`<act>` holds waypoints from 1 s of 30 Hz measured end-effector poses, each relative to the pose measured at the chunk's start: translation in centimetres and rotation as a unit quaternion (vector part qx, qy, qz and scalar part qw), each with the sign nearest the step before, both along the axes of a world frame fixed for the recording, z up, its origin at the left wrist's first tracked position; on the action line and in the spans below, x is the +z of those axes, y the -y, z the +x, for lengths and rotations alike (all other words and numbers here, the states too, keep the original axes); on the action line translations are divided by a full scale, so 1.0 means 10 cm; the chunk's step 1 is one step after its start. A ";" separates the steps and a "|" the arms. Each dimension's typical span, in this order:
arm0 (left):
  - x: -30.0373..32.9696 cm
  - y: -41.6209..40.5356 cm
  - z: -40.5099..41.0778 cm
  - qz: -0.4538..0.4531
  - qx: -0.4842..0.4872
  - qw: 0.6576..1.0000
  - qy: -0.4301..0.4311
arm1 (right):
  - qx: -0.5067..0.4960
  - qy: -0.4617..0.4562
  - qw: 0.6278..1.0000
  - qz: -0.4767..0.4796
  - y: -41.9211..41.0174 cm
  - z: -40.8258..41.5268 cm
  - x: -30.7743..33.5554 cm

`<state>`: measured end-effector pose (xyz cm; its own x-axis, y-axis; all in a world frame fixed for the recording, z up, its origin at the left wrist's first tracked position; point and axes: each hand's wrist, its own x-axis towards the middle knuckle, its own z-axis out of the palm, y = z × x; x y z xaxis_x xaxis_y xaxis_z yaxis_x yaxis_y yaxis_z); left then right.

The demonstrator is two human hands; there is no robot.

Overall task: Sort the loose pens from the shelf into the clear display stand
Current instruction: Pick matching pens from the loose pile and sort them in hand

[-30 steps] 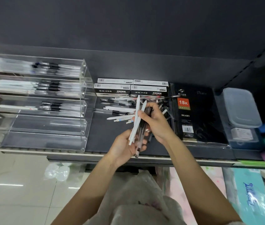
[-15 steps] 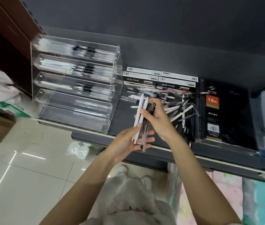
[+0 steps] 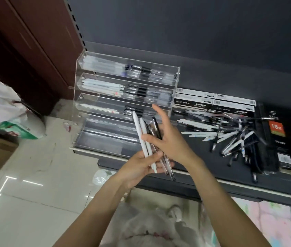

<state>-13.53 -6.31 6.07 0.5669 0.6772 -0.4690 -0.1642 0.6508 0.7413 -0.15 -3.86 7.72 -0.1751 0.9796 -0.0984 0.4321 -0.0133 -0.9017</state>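
We hold a bundle of pens (image 3: 147, 139) in our left hand (image 3: 137, 168), fingers curled under and thumb pressed over the barrels approx. mid-length. The bundle has two white pens on its left side and several dark/clear ones on its right, tips pointing down toward us, top ends fanned up over the stand's lower trays.

Our right hand (image 3: 169, 139) sits just above and to the right of the left hand, touching the bundle w/ its thumb across the white barrels. Its fingers are spread and mostly straight, index raised up toward the stand; whether any finger pinches a dark pen behind the palm we can't tell.

The clear display stand (image 3: 123, 104) rises just beyond both hands, on the dark shelf (image 3: 203, 166). Its upper three tiers hold white and black pens lying lengthwise; the lowest two trays, nearest the left hand, look bare.

To the right of the right hand, near it, a loose pile of pens (image 3: 230, 134) lies scattered on the shelf, white and black mixed, crossing each other. Beyond that pile, pen boxes (image 3: 212, 102) stand in a row vs. the back wall. Further right lies a black diary (image 3: 280, 139) w/ an orange "18K" label.
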 end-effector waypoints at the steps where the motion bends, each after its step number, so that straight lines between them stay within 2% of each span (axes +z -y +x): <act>1: -0.02 -0.08 -0.13 0.001 0.010 1.000 -0.003 | -0.038 0.010 0.999 0.010 -0.06 -0.17 0.02; 5: -0.05 -0.42 -0.66 0.005 0.023 1.000 -0.005 | -0.172 0.021 0.983 0.063 -0.27 -0.76 0.05; 9: -0.08 -0.65 -1.03 0.010 0.020 1.000 -0.008 | -0.222 -0.006 0.973 0.056 -0.35 -1.12 0.02; 11: -0.12 -0.72 -1.17 0.014 0.009 1.000 -0.024 | -0.287 -0.095 0.953 0.013 -0.37 -1.22 0.01; 13: -0.18 -0.78 -1.29 0.015 0.012 0.999 -0.027 | -0.369 -0.264 0.890 -0.040 -0.39 -1.21 0.08; 14: -0.20 -0.81 -1.35 0.009 0.023 0.999 -0.021 | -0.393 -0.316 0.862 -0.047 -0.40 -1.15 0.12; 15: -0.21 -0.84 -1.40 -0.004 0.039 0.999 -0.009 | -0.406 -0.328 0.852 -0.044 -0.41 -1.07 0.16; 17: -0.23 -0.91 -1.50 -0.031 0.077 0.996 0.026 | -0.401 -0.253 0.880 0.002 -0.40 -0.91 0.23; 18: -0.24 -0.94 -1.55 -0.041 0.094 0.994 0.041 | -0.387 -0.168 0.906 0.041 -0.41 -0.83 0.25; 19: -0.25 -0.97 -1.58 -0.048 0.106 0.992 0.050 | -0.355 -0.048 0.930 0.083 -0.42 -0.76 0.25; 20: -0.26 -0.99 -1.60 -0.052 0.116 0.990 0.055 | -0.308 0.090 0.939 0.123 -0.44 -0.70 0.23; 21: -0.27 -1.01 -1.62 -0.055 0.122 0.989 0.057 | -0.256 0.205 0.931 0.161 -0.48 -0.65 0.19; 22: -0.28 -1.02 -1.64 -0.057 0.126 0.989 0.058 | -0.209 0.277 0.920 0.185 -0.53 -0.62 0.14; 26: -0.32 -1.01 -1.66 -0.052 0.124 0.990 0.048 | -0.110 0.368 0.912 0.146 -0.76 -0.62 0.00; 30: -0.33 -1.00 -1.64 -0.062 0.124 0.987 0.078 | -0.090 0.360 0.923 0.101 -0.83 -0.56 -0.13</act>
<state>-29.93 3.65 2.78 0.4624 0.7471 -0.4775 -0.4363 0.6606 0.6109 -5.71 4.43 6.46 0.0328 0.9975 0.0618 0.9278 -0.0074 -0.3730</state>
